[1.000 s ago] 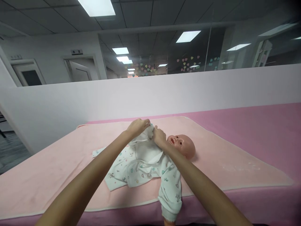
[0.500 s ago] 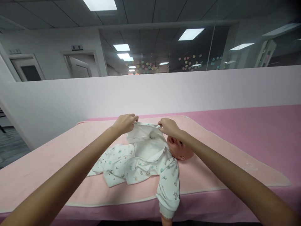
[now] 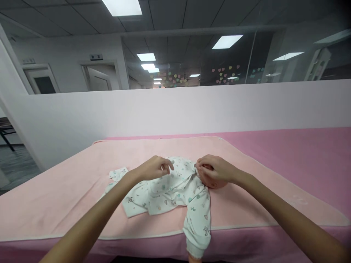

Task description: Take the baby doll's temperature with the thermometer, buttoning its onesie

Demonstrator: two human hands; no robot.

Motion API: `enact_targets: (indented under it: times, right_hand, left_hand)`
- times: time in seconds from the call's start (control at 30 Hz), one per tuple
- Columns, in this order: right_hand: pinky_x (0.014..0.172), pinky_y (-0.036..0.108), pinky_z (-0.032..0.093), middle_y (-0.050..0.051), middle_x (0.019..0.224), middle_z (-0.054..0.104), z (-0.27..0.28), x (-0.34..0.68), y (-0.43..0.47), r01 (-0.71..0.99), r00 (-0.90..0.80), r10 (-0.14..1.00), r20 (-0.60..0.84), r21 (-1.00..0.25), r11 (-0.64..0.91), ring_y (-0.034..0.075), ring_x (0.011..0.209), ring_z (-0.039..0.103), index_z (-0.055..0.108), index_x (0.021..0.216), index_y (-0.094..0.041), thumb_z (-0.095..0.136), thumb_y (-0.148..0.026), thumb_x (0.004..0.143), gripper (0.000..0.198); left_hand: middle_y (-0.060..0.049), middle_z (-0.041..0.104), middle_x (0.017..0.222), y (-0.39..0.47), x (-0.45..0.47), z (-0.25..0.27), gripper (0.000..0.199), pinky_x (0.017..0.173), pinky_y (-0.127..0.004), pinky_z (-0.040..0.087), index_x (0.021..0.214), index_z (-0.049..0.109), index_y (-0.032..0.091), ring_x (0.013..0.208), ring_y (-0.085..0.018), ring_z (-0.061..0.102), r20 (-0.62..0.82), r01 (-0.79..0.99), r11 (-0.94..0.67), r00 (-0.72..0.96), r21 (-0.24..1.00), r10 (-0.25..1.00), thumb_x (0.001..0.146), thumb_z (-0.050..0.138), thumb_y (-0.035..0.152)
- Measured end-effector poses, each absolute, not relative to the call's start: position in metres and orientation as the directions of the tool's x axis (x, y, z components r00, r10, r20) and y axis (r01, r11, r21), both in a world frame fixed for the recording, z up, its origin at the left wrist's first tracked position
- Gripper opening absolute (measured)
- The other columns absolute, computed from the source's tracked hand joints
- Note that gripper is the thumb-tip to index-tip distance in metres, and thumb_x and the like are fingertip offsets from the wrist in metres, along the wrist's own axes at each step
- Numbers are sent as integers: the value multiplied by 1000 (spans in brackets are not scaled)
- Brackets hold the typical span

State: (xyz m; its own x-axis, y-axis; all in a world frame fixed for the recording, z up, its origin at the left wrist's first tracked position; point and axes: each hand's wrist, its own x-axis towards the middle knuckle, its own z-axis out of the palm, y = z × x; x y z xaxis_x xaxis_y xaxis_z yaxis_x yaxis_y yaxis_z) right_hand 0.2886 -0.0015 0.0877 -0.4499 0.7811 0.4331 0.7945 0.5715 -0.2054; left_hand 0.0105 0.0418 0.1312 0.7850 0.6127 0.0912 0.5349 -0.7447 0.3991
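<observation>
A baby doll lies on its back in a white baby shirt with small printed figures. Its front flap now lies over the chest. My left hand hovers over the shirt's left part, fingers loosely curled and apart, with nothing in them. At the collar, beside the doll's head, my right hand has thumb and fingers bent into a pinch on the shirt's edge; the fingertips are partly hard to make out. One sleeve stretches toward me over the mat's edge. Matching printed trousers cover the legs, partly behind my left forearm.
A peach mat lies under the doll on a pink-covered table. A low white partition with glass above it stands behind. To the left, past the partition's end, is a dark-legged piece of furniture.
The shirt's front flap, held up and stretched between both hands before, has come down over the doll's chest. Both hands have lowered toward me; the left has let go, and the right has shifted rightward.
</observation>
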Motion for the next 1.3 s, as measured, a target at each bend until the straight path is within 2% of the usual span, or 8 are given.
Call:
enact_targets:
  times: [0.1,0.2,0.3,0.4,0.6,0.83,1.13,1.3]
  right_hand:
    - [71,27,42,4,90,67,85,310,25,763,-212,864,457,-475,438,18,83,58,66,80,-20,47,-32,79,23]
    - [60,26,39,1,64,63,77,325,51,638,-139,945,295,-704,313,16,65,56,62,61,-16,49,-45,77,35]
    - [59,26,39,0,57,61,66,334,65,447,-174,961,217,-852,273,16,62,54,62,57,-14,55,-50,71,40]
    - [71,30,44,3,74,68,56,342,65,259,-183,964,191,-937,234,20,77,59,70,72,-14,62,-47,67,34]
    - [86,36,44,7,96,69,32,355,60,-59,-153,972,179,-983,171,24,92,61,69,94,-16,60,-48,71,41]
    - [79,34,50,8,81,71,9,361,72,-276,-139,989,-46,-958,-84,23,81,66,67,87,-14,53,-49,77,40]
    - [71,29,51,6,80,71,6,365,71,-323,-72,993,-91,-940,-109,21,78,66,65,82,-15,55,-44,77,31]
    - [71,30,52,6,81,71,7,365,70,-300,-84,993,-78,-949,-100,22,78,66,66,85,-15,52,-43,79,31]
  left_hand:
    - [-3,66,97,86,47,110,32,77,-24,44,99,63,19,89,-16,59,276,622,-719,665,312,695,75,42,19]
    - [-9,60,114,126,78,79,36,90,-30,39,108,59,16,107,-21,52,330,781,-575,490,244,806,79,39,25]
    - [-12,66,98,151,90,53,37,86,-35,40,94,65,15,96,-25,58,263,856,-457,396,242,880,80,37,34]
    - [-12,68,90,163,87,38,42,84,-35,41,83,68,16,90,-25,60,213,896,-377,331,235,919,81,34,42]
    - [-16,67,90,167,80,34,51,72,-34,43,86,67,14,86,-29,61,166,942,-240,205,234,965,79,31,49]
    - [-17,66,92,162,84,37,47,73,-33,43,88,67,12,90,-28,60,146,963,-165,135,213,980,79,32,42]
    - [-20,63,101,154,79,38,54,76,-42,43,93,64,12,97,-34,57,42,961,-20,9,277,999,78,31,52]
    - [-20,61,105,159,57,36,39,77,-41,42,88,63,12,100,-35,55,35,930,54,-71,363,997,76,39,40]
